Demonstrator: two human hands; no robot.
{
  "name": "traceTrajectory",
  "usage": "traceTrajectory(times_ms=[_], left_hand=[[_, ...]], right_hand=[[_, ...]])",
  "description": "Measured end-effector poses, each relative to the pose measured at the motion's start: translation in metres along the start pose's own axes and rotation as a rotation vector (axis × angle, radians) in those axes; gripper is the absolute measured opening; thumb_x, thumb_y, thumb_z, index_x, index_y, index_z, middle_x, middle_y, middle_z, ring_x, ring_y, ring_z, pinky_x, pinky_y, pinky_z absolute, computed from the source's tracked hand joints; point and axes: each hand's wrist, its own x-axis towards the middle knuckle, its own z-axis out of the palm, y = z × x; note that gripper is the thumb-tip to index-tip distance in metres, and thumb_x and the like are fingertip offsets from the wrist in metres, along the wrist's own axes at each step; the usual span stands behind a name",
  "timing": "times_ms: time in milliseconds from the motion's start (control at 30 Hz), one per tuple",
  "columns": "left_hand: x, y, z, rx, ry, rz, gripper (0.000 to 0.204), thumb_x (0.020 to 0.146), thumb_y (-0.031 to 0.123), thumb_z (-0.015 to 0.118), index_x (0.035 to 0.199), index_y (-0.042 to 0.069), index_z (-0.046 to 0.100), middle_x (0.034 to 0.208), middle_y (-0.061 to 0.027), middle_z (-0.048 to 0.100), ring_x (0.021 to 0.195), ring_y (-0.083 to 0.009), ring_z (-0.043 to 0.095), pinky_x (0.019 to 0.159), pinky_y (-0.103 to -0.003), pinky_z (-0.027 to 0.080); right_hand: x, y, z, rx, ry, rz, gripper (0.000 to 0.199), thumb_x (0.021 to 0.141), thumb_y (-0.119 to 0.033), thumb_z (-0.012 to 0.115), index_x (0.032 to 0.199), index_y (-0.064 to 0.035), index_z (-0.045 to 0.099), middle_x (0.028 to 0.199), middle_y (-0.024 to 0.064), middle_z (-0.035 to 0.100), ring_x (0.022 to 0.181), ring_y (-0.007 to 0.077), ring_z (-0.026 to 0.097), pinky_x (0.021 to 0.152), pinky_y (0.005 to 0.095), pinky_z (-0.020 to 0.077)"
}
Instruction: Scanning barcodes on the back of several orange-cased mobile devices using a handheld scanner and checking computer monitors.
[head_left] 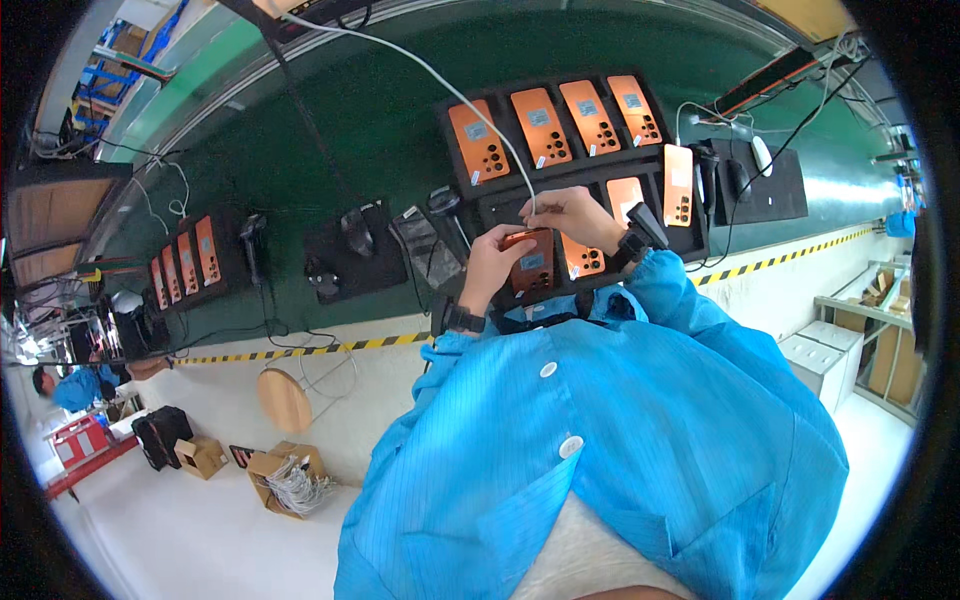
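My left hand (489, 266) grips an orange phone (534, 270) by its left side, its back with a pale label toward me. Over the top edge of that phone, my right hand (577, 214) pinches the end of a white cable (447, 86) that comes down from the upper left. Whether the plug sits in the phone's port is hidden by my fingers. Just right of the held phone, another orange phone (583, 257) lies in the black foam tray (655, 210), partly under my right wrist. Behind it, one more orange phone (625, 195) is partly covered by my wrist device.
A second black tray (548, 85) at the back holds several orange phones. At right, a phone (678, 186) has a white cable at its top. A white mouse (762, 157) lies on a dark mat. Scanners (443, 203) and loose cables lie at left, beyond them another phone tray (212, 285).
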Motion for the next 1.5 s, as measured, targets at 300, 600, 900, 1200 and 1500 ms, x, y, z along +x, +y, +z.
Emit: traceTrajectory(times_ms=[300,600,900,1200,1500], left_hand=[[-0.007,0.013,0.001,-0.036,0.004,-0.033,0.022,0.082,0.011,0.070,0.100,-0.001,0.064,0.092,-0.0080,0.069,0.086,-0.0126,0.065,0.075,-0.025,0.050],[0.001,0.008,0.002,0.206,0.115,-0.001,0.026,0.081,0.020,0.073,0.093,-0.002,0.065,0.083,-0.0061,0.067,0.075,-0.0109,0.059,0.069,-0.025,0.047],[0.065,-0.012,-0.014,0.515,0.558,0.325,0.036,0.084,0.016,0.066,0.111,-0.005,0.056,0.101,-0.0187,0.061,0.092,-0.0310,0.059,0.081,-0.038,0.046],[0.052,-0.011,0.120,0.868,0.244,0.441,0.029,0.075,0.010,0.064,0.102,0.003,0.055,0.111,-0.0192,0.051,0.107,-0.0395,0.047,0.092,-0.049,0.039],[0.080,-0.019,0.171,1.067,0.119,0.347,0.073,0.081,0.037,0.066,0.137,0.002,0.036,0.146,-0.0221,0.028,0.135,-0.0392,0.026,0.112,-0.050,0.020]], right_hand=[[0.004,-0.005,0.003,-0.143,-0.103,-0.024,0.016,0.085,-0.008,0.063,0.098,0.0006,0.065,0.086,0.0093,0.068,0.080,0.0152,0.064,0.074,0.0283,0.0504],[-0.004,0.016,0.012,-0.283,0.077,-0.114,0.024,0.085,-0.015,0.065,0.106,-0.0021,0.065,0.098,0.0135,0.065,0.095,0.0247,0.062,0.081,0.0344,0.0482],[-0.050,0.143,-0.193,-0.715,1.011,0.063,0.035,0.082,-0.027,0.067,0.099,0.0038,0.063,0.098,0.0208,0.062,0.094,0.0377,0.058,0.084,0.0414,0.0459],[-0.051,0.198,-0.235,-0.581,0.843,0.356,0.035,0.084,-0.036,0.063,0.085,-0.0013,0.064,0.083,0.0191,0.061,0.086,0.0362,0.059,0.075,0.0452,0.0480],[-0.078,0.185,-0.250,-0.361,0.315,0.110,0.023,0.087,-0.020,0.056,0.078,0.0003,0.062,0.079,0.0180,0.062,0.066,0.0289,0.060,0.061,0.0385,0.0472]])
